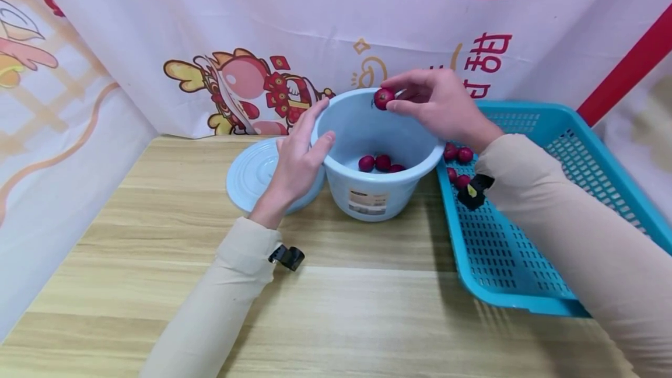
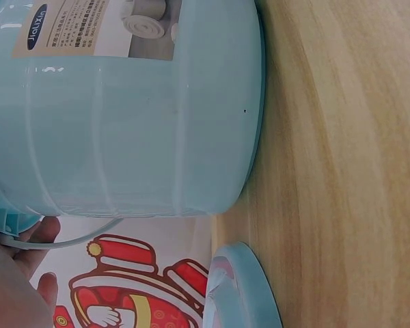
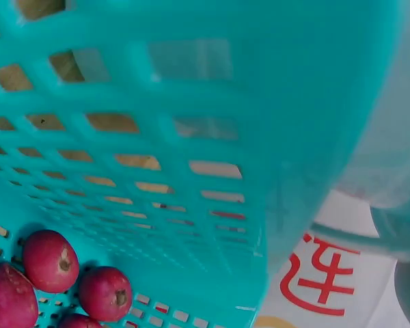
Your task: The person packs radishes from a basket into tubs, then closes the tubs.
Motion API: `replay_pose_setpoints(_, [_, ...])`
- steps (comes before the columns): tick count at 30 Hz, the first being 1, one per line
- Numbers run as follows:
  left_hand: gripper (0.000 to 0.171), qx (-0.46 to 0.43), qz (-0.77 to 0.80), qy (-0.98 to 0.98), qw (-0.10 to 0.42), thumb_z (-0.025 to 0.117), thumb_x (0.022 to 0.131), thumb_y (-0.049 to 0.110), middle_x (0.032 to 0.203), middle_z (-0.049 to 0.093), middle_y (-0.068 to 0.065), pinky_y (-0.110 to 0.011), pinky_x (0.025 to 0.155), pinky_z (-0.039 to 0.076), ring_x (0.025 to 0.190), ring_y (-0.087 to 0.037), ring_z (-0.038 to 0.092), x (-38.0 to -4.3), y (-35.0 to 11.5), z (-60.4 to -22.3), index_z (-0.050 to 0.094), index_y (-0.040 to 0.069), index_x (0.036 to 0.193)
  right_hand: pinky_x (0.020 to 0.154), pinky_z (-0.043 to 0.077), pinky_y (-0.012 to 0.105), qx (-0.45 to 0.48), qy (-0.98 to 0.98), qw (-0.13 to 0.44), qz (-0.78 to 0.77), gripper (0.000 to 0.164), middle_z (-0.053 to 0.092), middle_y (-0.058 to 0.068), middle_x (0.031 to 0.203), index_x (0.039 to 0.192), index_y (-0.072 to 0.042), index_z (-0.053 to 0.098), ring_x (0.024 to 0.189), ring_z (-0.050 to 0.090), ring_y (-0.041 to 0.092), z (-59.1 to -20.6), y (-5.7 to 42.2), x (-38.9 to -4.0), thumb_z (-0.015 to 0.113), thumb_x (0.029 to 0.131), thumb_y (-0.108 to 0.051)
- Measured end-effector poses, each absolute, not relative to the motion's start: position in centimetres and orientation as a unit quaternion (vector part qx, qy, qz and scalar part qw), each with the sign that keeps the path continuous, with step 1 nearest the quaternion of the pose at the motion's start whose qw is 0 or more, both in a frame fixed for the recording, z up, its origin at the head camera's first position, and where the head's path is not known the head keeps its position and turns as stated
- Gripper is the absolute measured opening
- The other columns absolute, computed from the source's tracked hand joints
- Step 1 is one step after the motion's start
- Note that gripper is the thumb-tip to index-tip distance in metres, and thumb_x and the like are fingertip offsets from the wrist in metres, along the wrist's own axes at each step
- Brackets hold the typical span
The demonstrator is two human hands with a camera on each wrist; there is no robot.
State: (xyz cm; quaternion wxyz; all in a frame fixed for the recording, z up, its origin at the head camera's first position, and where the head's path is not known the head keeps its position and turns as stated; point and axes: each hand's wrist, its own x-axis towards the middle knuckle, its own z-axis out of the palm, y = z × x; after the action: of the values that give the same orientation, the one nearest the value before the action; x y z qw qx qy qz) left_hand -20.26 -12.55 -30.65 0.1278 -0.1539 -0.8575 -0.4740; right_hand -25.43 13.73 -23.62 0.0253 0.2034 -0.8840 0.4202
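Observation:
Over the opening of a light blue bucket (image 1: 362, 194), my right hand (image 1: 438, 101) pinches a red radish (image 1: 384, 98) between fingertips and thumb. My left hand (image 1: 299, 159) holds the bucket's left rim. In the left wrist view, its fingers (image 2: 42, 232) show by the bucket's handle ear and thin handle (image 2: 72, 242). Three radishes (image 1: 382, 163) lie at the bottom of the bucket. To the right, several more radishes (image 3: 50, 260) sit in a teal basket (image 1: 488, 249), at its left end. The right wrist view shows the basket's slotted wall, with my right hand out of sight.
A round light blue lid (image 1: 252, 177) lies on the wooden table (image 1: 157, 261) left of the bucket, partly behind my left hand. Close behind hangs a white printed cloth (image 1: 294, 22). The basket's rim (image 1: 448, 214) stands right beside the bucket, under my right forearm.

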Motion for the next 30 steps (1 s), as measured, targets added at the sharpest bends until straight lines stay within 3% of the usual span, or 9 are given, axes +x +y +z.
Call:
replay_pose_setpoints(11, [0.068,-0.147,-0.474,-0.860,0.122,0.049,0.102,0.040,0.172,0.037,-0.001,-0.061,0.114,0.017,0.152,-0.028,0.041,-20.17,-12.39,-30.40,0.035,0.023,0.166,0.100,0.056,0.047,0.245,-0.909,0.038,0.334,0.045,0.074,0.007,0.132,0.140,-0.019,0.071,0.112,0.069,0.024,-24.27,13.24,-25.01,0.079,0.096,-0.029])
replay_pose_setpoints(30, [0.067,-0.149,-0.472,-0.860,0.121,0.049,0.103,0.039,0.173,0.036,-0.001,-0.060,0.115,0.017,0.153,-0.028,0.040,-20.14,-12.41,-30.43,0.034,0.025,0.166,0.105,0.051,0.054,0.277,-0.918,-0.007,0.284,0.044,0.072,0.007,0.135,0.138,-0.019,0.072,0.122,0.061,0.027,-24.32,13.12,-25.09,0.079,0.096,-0.030])
